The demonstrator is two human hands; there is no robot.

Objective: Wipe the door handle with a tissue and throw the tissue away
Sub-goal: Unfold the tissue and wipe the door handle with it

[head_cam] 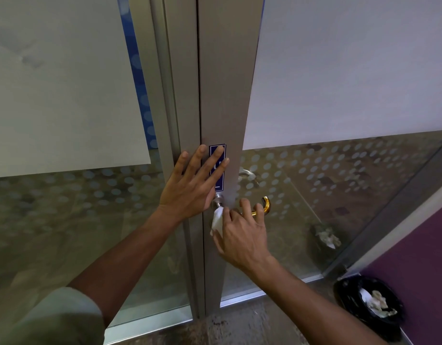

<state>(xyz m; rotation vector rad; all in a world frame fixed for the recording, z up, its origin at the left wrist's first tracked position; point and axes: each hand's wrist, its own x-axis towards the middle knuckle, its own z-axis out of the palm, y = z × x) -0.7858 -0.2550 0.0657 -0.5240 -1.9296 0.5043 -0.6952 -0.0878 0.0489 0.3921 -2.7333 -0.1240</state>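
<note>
**Operator:** Door handle (263, 206), the curved brass-coloured lever on the grey metal door stile (226, 95): that's my target. My right hand (242, 235) is wrapped over the lever, fingers curled across the top, pinching a crumpled white tissue (218, 219) against the end near the round silver rose (218, 201). My left hand (192, 185) lies flat and spread on the stile, fingertips over the small blue sign plate (217, 168), gripping nothing.

**Observer:** So you're wiping the inner end. What makes the stroke good?

**Operator:** I judge the tissue needs to sit between my palm and the metal the whole way, so I'd slide it along the lever toward the hooked tip, wrapping under as well as over. Right now most of the wad hangs below my thumb; bare fingers touch the brass farther out.

**Observer:** And the left hand?

**Operator:** It braces the door so pressure on the lever doesn't swing it. I'd push lightly downward only, or the latch may trip.

**Observer:** Afterwards?

**Operator:** The black-lined waste bin (369, 302) stands on the floor, low on my right, with crumpled paper already inside. A clean drop should be an easy reach.
</note>
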